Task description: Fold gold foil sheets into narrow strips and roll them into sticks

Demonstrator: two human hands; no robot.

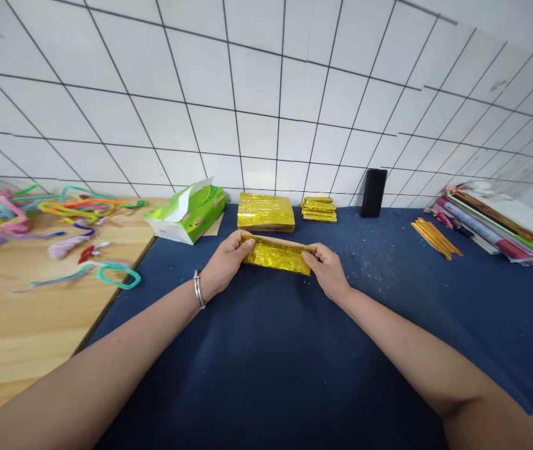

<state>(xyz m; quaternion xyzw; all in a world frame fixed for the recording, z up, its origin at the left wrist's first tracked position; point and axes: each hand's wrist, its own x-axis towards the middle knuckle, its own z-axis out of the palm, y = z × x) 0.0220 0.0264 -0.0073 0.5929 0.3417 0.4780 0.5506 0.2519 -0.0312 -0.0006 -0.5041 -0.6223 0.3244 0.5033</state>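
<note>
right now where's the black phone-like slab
In the head view, the black slab leans upright against the tiled wall, right of the small folded gold stack.

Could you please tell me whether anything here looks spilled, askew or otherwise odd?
Pale specks are scattered on the blue surface, mostly in front of the black upright object, like stray debris. On the wooden surface, fuzzy coloured stems lie in a loose tangle.
</note>
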